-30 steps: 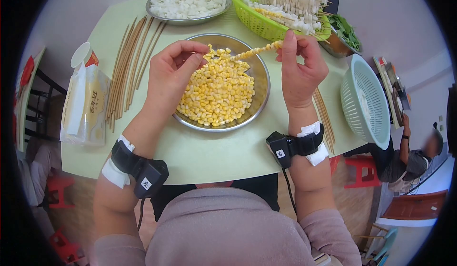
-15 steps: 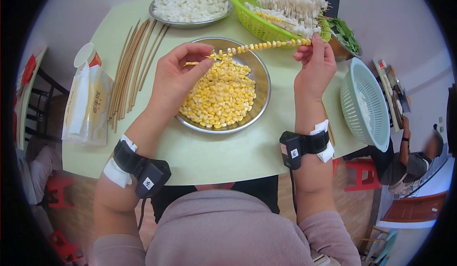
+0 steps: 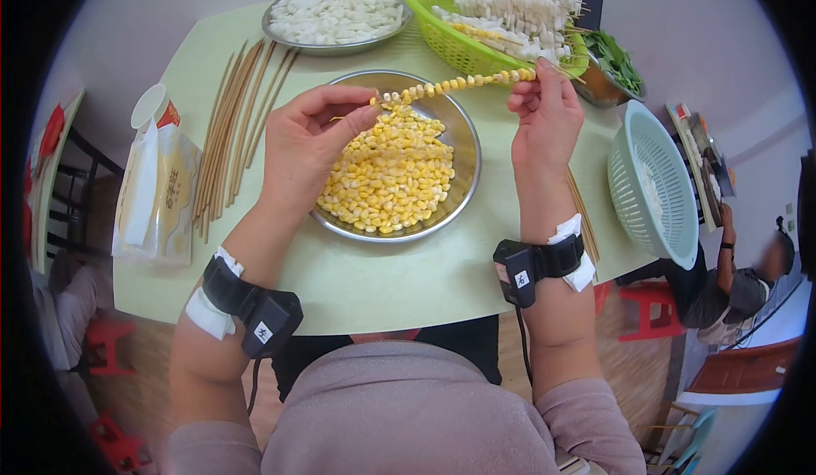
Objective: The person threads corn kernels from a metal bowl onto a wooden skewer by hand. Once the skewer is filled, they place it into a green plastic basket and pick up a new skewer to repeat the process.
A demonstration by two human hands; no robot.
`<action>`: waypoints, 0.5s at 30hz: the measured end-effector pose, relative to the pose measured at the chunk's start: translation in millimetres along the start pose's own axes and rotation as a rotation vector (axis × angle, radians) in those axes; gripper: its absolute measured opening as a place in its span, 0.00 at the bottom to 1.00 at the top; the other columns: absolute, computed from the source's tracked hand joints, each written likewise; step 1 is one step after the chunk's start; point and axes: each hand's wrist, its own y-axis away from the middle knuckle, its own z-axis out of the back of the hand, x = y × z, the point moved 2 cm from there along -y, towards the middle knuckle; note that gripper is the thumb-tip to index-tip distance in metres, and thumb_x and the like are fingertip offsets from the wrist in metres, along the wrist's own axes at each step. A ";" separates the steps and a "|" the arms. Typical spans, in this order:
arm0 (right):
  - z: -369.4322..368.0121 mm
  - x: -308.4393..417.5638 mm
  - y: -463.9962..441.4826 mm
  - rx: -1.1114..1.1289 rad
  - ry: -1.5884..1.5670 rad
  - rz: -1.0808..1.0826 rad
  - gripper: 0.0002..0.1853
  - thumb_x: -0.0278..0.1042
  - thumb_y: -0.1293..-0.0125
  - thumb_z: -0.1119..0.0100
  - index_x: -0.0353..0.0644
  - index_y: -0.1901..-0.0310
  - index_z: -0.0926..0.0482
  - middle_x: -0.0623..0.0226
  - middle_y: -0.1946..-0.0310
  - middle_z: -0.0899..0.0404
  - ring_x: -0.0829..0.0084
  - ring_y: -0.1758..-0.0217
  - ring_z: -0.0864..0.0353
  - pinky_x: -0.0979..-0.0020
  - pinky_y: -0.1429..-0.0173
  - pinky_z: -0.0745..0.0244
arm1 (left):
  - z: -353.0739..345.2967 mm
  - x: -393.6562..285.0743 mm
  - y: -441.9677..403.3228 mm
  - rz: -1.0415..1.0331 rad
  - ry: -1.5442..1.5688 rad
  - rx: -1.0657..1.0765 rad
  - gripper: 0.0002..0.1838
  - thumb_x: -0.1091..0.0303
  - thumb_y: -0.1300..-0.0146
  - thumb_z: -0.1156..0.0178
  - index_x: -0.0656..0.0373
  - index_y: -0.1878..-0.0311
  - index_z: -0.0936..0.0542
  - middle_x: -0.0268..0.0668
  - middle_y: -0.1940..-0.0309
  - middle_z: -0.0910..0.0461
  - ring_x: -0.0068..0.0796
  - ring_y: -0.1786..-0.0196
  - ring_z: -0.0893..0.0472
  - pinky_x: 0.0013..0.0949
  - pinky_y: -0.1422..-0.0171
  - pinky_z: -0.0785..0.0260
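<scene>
A skewer of corn kernels [image 3: 455,84] stretches between my two hands, above a steel bowl [image 3: 469,165] of loose yellow kernels [image 3: 391,178]. At its left end, my left hand [image 3: 314,139] pinches the skewer between thumb and fingertips; a thin bare stick shows behind the thumb. My right hand [image 3: 546,122] grips the other end between thumb and forefinger, the remaining fingers curled. Kernels line most of the stick between the hands, which slants up to the right. Close behind the right hand is a green basket [image 3: 433,29] of finished skewers [image 3: 518,16] with white pieces.
Bare wooden skewers [image 3: 234,127] lie left of the bowl, beside a tissue pack [image 3: 161,195] and paper cup [image 3: 151,105]. A plate of white pieces [image 3: 336,14] stands behind. Right are a pale-green colander [image 3: 654,186], leafy greens [image 3: 614,63] and a phone [image 3: 589,3]. Another person sits far right.
Both hands and the corn skewer have shifted a little to the left, the right hand slightly more. Each hand keeps its grip on its end.
</scene>
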 end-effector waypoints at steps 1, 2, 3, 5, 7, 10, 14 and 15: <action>0.2 -0.6 0.4 -0.005 0.000 0.001 0.11 0.34 0.39 0.43 0.41 0.76 0.30 0.66 0.83 0.26 0.77 0.85 0.30 0.79 0.79 0.35 | 0.0 0.0 -0.1 -0.002 0.001 -0.014 0.11 0.76 0.47 0.37 0.66 0.59 0.22 0.38 0.62 0.21 0.23 0.61 0.22 0.24 0.54 0.28; 0.0 -1.4 0.6 0.005 -0.003 -0.007 0.11 0.34 0.40 0.43 0.41 0.76 0.30 0.65 0.83 0.26 0.77 0.85 0.30 0.79 0.79 0.35 | -0.6 -0.4 -0.2 -0.002 0.001 -0.009 0.11 0.76 0.47 0.37 0.66 0.59 0.22 0.38 0.62 0.21 0.23 0.61 0.22 0.24 0.54 0.28; 0.2 -1.4 0.4 0.016 -0.007 -0.017 0.11 0.34 0.40 0.42 0.41 0.76 0.31 0.65 0.83 0.26 0.77 0.86 0.30 0.79 0.79 0.34 | -1.2 -1.7 -0.1 -0.002 0.003 -0.021 0.11 0.76 0.47 0.37 0.66 0.59 0.22 0.38 0.63 0.21 0.23 0.62 0.22 0.24 0.54 0.28; 1.5 -3.0 0.3 0.027 -0.004 -0.028 0.11 0.34 0.40 0.42 0.41 0.76 0.30 0.65 0.84 0.26 0.77 0.86 0.30 0.78 0.79 0.34 | -1.4 -3.0 0.5 -0.005 0.003 -0.032 0.11 0.77 0.47 0.37 0.66 0.59 0.22 0.38 0.63 0.21 0.23 0.62 0.21 0.24 0.54 0.28; 1.3 -3.4 0.8 0.039 -0.003 -0.039 0.11 0.34 0.40 0.41 0.41 0.75 0.30 0.65 0.84 0.26 0.77 0.87 0.30 0.78 0.79 0.34 | -1.0 -4.0 1.0 0.007 -0.031 -0.033 0.11 0.77 0.47 0.37 0.67 0.59 0.22 0.39 0.64 0.20 0.23 0.63 0.21 0.23 0.55 0.28; -0.1 -2.2 2.7 0.044 0.012 -0.066 0.10 0.34 0.41 0.41 0.41 0.75 0.30 0.65 0.84 0.26 0.77 0.87 0.30 0.78 0.80 0.34 | -0.8 -4.2 1.2 -0.008 -0.018 -0.031 0.11 0.77 0.47 0.37 0.67 0.59 0.22 0.39 0.65 0.20 0.23 0.64 0.21 0.23 0.55 0.28; -0.6 -1.4 2.7 0.022 0.015 -0.078 0.10 0.34 0.41 0.41 0.41 0.74 0.30 0.65 0.84 0.27 0.77 0.87 0.30 0.78 0.80 0.34 | -1.1 -3.4 1.1 -0.008 -0.007 -0.017 0.11 0.77 0.47 0.37 0.67 0.59 0.22 0.39 0.65 0.20 0.23 0.64 0.21 0.23 0.56 0.28; -0.6 -1.4 2.6 0.018 0.009 -0.079 0.10 0.33 0.41 0.41 0.41 0.74 0.30 0.65 0.84 0.27 0.77 0.87 0.30 0.78 0.80 0.34 | -1.4 -3.5 1.7 -0.001 -0.017 -0.009 0.12 0.78 0.47 0.37 0.67 0.59 0.23 0.39 0.64 0.21 0.23 0.62 0.21 0.24 0.55 0.28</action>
